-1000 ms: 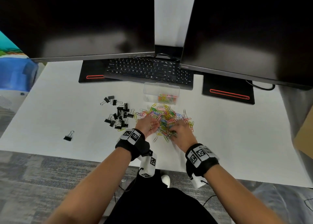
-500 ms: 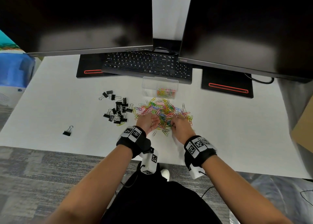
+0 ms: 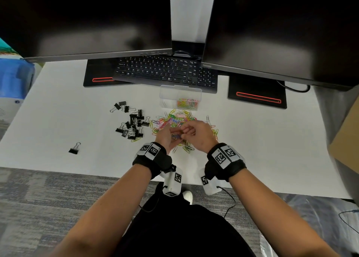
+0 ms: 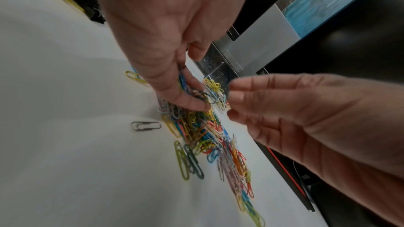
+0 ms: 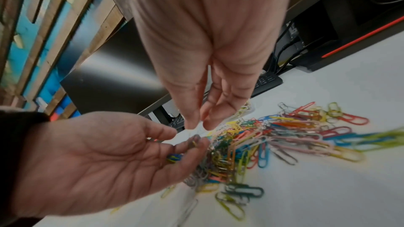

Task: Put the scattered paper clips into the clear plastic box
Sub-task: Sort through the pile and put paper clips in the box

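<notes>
A heap of coloured paper clips [image 3: 175,120] lies on the white desk [image 3: 58,111], just in front of the clear plastic box [image 3: 180,95], which holds some clips in its right half. My left hand [image 3: 171,137] is raised over the near side of the heap, palm turned up. Its fingers curl round a few clips [image 5: 174,157], and the thumb presses on them in the left wrist view [image 4: 192,96]. My right hand [image 3: 191,131] hovers beside it with fingers fairly straight, its fingertips [image 5: 192,123] just above the left fingers, nothing visibly pinched.
Black binder clips [image 3: 133,125] are scattered left of the heap, one alone [image 3: 74,149] further left. A keyboard [image 3: 165,72] and two monitors on black bases [image 3: 256,95] stand behind the box. A cardboard box [image 3: 347,140] sits at the right edge.
Both hands have lifted off the heap. The left hand turned palm up with a few clips in it, and the right hand moved left to meet it.
</notes>
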`<action>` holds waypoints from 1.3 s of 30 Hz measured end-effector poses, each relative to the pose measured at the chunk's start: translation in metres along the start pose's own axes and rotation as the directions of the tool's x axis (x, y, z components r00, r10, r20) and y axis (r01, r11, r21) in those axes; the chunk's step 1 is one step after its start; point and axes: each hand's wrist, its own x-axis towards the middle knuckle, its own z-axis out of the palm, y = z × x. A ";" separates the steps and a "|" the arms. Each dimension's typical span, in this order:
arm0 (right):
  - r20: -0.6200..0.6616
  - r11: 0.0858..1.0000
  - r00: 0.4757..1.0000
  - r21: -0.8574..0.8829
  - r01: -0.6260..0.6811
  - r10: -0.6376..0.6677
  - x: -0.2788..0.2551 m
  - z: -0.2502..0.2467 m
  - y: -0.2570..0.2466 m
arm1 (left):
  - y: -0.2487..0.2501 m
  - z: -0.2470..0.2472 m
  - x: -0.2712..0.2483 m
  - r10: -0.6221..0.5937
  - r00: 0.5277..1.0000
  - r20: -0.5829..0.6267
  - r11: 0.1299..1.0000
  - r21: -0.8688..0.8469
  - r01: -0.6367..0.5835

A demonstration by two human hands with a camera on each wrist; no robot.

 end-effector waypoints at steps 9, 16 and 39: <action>0.103 0.911 0.990 -0.410 -0.045 0.095 -0.016 0.015 0.037 | -0.003 -0.018 0.002 0.000 0.999 -0.035 0.999 0.039 0.001; 0.055 0.864 0.997 -0.503 -0.027 0.063 -0.013 0.033 0.034 | -0.004 -0.018 0.004 0.012 0.999 -0.030 0.998 0.065 -0.010; 0.078 0.955 0.997 -0.296 0.034 -0.011 -0.006 0.025 -0.001 | -0.005 -0.018 -0.008 -0.036 0.999 -0.015 0.998 0.042 0.036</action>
